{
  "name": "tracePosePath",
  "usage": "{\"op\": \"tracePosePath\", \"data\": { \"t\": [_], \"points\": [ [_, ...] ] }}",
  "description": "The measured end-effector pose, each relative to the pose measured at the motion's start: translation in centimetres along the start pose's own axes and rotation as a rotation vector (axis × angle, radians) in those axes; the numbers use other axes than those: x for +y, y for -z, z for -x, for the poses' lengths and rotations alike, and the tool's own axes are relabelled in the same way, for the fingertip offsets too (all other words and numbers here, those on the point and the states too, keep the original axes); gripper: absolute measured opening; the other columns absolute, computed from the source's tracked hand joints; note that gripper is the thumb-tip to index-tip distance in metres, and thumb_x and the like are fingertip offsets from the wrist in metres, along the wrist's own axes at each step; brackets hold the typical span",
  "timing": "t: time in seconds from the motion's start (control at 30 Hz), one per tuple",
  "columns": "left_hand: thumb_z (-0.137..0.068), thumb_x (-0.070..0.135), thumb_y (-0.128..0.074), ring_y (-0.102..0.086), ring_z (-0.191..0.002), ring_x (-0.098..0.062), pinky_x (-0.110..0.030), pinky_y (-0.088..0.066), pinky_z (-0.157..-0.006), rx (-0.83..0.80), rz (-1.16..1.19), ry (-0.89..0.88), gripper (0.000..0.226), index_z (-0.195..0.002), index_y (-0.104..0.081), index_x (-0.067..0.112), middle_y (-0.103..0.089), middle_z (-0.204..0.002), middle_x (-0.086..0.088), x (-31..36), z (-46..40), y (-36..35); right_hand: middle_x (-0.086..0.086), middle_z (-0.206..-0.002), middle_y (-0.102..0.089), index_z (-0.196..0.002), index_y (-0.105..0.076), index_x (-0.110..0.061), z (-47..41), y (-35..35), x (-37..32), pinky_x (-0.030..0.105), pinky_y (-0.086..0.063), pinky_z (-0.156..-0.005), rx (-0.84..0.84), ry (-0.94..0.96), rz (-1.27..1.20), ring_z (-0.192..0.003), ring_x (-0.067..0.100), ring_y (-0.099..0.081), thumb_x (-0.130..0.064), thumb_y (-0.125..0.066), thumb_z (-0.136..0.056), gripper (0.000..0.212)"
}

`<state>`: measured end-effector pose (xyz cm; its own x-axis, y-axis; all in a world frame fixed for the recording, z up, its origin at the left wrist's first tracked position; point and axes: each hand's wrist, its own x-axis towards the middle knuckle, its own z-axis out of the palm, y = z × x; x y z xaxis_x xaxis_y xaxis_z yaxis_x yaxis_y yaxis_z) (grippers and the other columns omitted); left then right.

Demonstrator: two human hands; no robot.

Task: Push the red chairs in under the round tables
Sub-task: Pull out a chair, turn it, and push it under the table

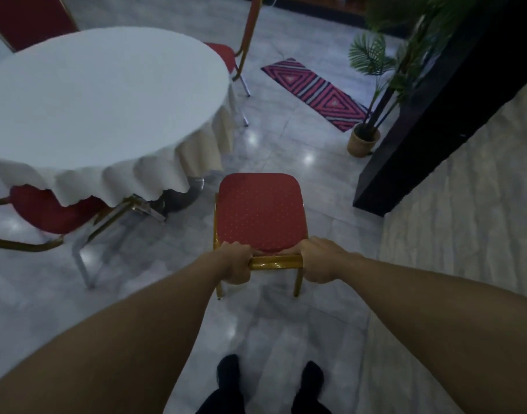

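A red chair with a gold frame stands on the tiled floor right in front of me, to the right of the round table and outside its edge. My left hand and my right hand both grip the gold top bar of its backrest, one at each end. The table wears a white cloth that hangs in folds. Another red chair sits with its seat partly under the cloth at the table's near left. A third red chair stands at the table's far right side.
A potted palm stands by a dark wall edge on the right. A striped pink rug lies beyond. A red chair back shows at the top left. My feet are just behind the held chair.
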<state>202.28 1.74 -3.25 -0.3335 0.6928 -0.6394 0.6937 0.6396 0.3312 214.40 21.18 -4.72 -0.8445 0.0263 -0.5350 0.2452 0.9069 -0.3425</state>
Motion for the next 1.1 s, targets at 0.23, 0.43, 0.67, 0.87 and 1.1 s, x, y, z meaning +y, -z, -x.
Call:
{"op": "tracePosePath", "data": {
  "t": [0.23,0.43,0.67,0.87,1.1],
  "points": [
    [-0.086,0.007,-0.049,-0.06,-0.107,-0.029,-0.044,-0.049,-0.098,0.091,0.147,0.134,0.066,-0.146,-0.049,0.034,-0.065,-0.112,-0.009,2.8,0.1,-1.3,-0.008,-0.098,-0.067,-0.14,-0.054,-0.063,-1.8,2.6,2.9,0.033,-0.044,-0.069,-0.038,0.151,0.183,-0.082,0.017,-0.058,-0.016,-0.055,-0.089,0.069],
    [-0.085,0.011,-0.05,-0.06,-0.109,-0.031,-0.043,-0.046,-0.098,0.176,0.234,0.266,0.069,-0.149,-0.043,0.037,-0.065,-0.112,-0.008,5.6,-1.6,-1.3,-0.014,-0.093,-0.066,-0.136,-0.055,-0.066,-4.5,6.1,5.4,0.031,-0.041,-0.062,-0.051,0.283,0.317,-0.078,0.013,-0.056,-0.017,-0.055,-0.092,0.067],
    [-0.085,0.011,-0.049,-0.058,-0.113,-0.036,-0.048,-0.049,-0.1,0.187,0.384,0.361,0.069,-0.149,-0.043,0.036,-0.062,-0.123,-0.014,5.2,-5.1,1.5,-0.016,-0.087,-0.063,-0.126,-0.061,-0.067,-9.7,9.5,7.1,0.031,-0.04,-0.056,-0.041,0.352,0.387,-0.076,0.015,-0.057,-0.024,-0.059,-0.092,0.054],
    [-0.086,0.012,-0.049,-0.059,-0.111,-0.034,-0.043,-0.05,-0.097,0.237,0.426,0.385,0.068,-0.149,-0.045,0.036,-0.063,-0.121,-0.01,2.1,-9.1,6.0,-0.015,-0.077,-0.062,-0.116,-0.065,-0.058,-16.3,14.0,7.5,0.032,-0.043,-0.053,-0.047,0.366,0.438,-0.066,0.007,-0.055,-0.022,-0.057,-0.089,0.046],
    [-0.082,0.007,-0.048,-0.064,-0.092,-0.028,-0.043,-0.055,-0.089,0.242,0.498,0.374,0.066,-0.14,-0.055,0.039,-0.064,-0.092,-0.001,-2.1,-12.9,11.9,-0.017,-0.077,-0.056,-0.123,-0.065,-0.061,-23.4,19.0,6.7,0.03,-0.039,-0.059,-0.067,0.371,0.436,-0.069,0.011,-0.054,-0.022,-0.059,-0.094,0.049]
  ]
}}
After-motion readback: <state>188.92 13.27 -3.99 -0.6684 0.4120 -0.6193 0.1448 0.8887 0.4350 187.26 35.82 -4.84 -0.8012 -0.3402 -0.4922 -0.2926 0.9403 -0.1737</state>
